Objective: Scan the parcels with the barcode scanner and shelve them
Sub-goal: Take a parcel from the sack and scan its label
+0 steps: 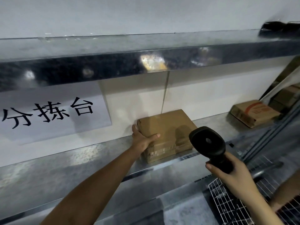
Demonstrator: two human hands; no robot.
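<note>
Right hand [230,172] grasps barcode scanner [209,143]; left hand [142,138] grips cardboard parcel [168,132] on metal shelf [65,168] — second parcel [253,112] farther right, paper sign [48,111] left.

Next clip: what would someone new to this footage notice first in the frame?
Probably the plain brown parcel mid-frame on the metal shelf, with the left hand gripping its near left corner. Next, the black barcode scanner held in the right hand at lower right. A white sign with large black characters hangs at left.
</note>
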